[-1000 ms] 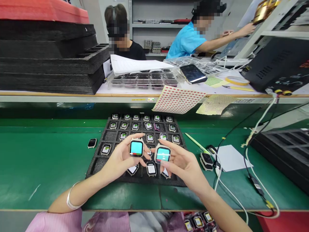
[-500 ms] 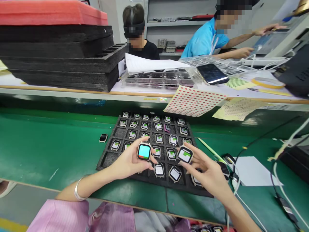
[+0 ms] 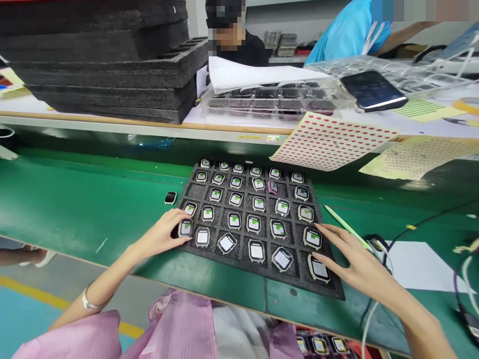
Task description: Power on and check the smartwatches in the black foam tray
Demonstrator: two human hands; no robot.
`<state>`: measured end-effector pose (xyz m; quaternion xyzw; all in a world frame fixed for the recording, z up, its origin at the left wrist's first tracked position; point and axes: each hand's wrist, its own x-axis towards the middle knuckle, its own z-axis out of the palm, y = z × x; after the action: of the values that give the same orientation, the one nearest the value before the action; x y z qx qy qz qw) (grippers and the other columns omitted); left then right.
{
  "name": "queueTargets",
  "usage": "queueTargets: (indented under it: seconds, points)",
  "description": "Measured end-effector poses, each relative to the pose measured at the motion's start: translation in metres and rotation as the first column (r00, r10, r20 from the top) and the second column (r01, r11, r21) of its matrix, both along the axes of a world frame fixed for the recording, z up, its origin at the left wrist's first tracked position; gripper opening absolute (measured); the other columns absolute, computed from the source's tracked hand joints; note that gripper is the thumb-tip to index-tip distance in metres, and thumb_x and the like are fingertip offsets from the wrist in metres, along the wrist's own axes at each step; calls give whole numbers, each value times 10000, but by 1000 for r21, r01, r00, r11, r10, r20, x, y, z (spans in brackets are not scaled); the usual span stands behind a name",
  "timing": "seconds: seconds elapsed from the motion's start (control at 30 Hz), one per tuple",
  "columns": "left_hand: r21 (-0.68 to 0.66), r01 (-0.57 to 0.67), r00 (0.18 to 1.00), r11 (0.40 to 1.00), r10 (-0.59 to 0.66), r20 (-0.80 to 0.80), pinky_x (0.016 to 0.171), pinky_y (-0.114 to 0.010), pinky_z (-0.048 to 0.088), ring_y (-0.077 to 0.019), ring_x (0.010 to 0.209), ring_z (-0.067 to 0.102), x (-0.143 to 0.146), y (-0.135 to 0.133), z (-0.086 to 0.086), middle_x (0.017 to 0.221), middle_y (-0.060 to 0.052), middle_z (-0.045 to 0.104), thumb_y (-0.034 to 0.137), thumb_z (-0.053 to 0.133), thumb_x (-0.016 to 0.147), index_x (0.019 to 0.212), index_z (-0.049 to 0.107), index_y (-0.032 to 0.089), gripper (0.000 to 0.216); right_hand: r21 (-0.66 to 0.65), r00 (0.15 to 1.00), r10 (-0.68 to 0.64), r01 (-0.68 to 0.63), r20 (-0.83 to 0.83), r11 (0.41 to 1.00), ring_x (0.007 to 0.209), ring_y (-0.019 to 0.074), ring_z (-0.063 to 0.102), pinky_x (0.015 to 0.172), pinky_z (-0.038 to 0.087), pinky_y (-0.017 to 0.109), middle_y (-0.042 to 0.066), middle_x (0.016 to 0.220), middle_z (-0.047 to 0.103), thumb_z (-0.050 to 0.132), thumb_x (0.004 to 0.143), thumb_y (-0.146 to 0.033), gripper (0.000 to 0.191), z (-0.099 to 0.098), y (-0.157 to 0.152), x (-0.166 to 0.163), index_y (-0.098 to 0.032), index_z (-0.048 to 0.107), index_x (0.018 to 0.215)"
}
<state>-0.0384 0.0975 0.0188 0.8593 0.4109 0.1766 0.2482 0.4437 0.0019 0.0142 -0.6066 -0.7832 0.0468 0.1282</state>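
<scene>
A black foam tray [image 3: 194, 191] lies on the green belt, its cells filled with several small watch bodies with lit screens. My left hand [image 3: 162, 234] rests at the tray's near left corner, fingers pinched round one watch body [image 3: 185, 227] sitting in its cell. My right hand [image 3: 355, 262] lies at the tray's near right side, fingers stretched out and spread, tips next to the watch bodies [image 3: 312, 238] there, holding nothing.
One loose watch body [image 3: 170, 197] lies on the belt left of the tray. A green pen [image 3: 346, 227], white paper [image 3: 419, 259] and cables sit to the right. Behind, a shelf holds stacked black foam trays [image 3: 112, 75], a clear tray, a phone [image 3: 372, 89], sticker sheets. Two people work beyond.
Both hands came down from holding watch bodies above the tray; the watches now sit in cells. My left hand moved to the near left corner, my right to the near right.
</scene>
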Motion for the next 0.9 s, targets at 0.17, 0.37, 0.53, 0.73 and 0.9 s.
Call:
queueTargets:
  seconds: [0.17, 0.37, 0.53, 0.73, 0.9]
  points:
    - [27, 124, 979, 992, -118, -169, 992, -429, 411, -273, 1158, 488, -16, 5, 2, 1229, -109, 526, 321, 595, 873, 1179, 543, 191, 337, -59, 999, 10, -7, 52, 998, 970, 326, 633, 821, 529, 462, 144, 1094, 594, 465, 929, -495, 373, 16, -33, -13, -182, 602, 1082]
    - [95, 278, 917, 956, -235, -323, 925, -437, 430, -292, 1110, 512, 17, -8, 21, 1195, -127, 551, 229, 549, 874, 1211, 520, 167, 343, -148, 989, -94, 110, 114, 983, 869, 292, 667, 722, 556, 416, 159, 1145, 546, 411, 955, -469, 435, 8, -52, -32, -137, 535, 1207]
    - [63, 342, 826, 938, -267, -497, 912, -453, 455, -320, 1061, 578, 53, -11, 26, 1140, -166, 596, 133, 558, 852, 1124, 566, 118, 273, -225, 997, -74, 76, 18, 971, 824, 262, 663, 679, 549, 365, 98, 1065, 558, 465, 937, -496, 404, 13, -42, -28, -207, 562, 1202]
    - [13, 251, 834, 968, -210, -510, 837, -457, 504, -344, 980, 623, 62, -7, 25, 1040, -165, 616, 112, 642, 789, 991, 576, 114, 212, -195, 965, -102, 54, -242, 979, 1034, 314, 602, 879, 504, 429, 115, 1117, 588, 605, 863, -520, 347, 26, -36, -23, -226, 632, 1046]
    - [-62, 182, 955, 981, -191, -225, 847, -445, 522, -290, 980, 622, 55, -11, 15, 1113, -123, 591, 173, 582, 834, 1101, 558, 166, 268, -218, 515, -209, 43, -832, 975, 1011, 282, 638, 863, 533, 413, 110, 1252, 605, 671, 858, -426, 352, 38, -50, -38, -301, 601, 1179]
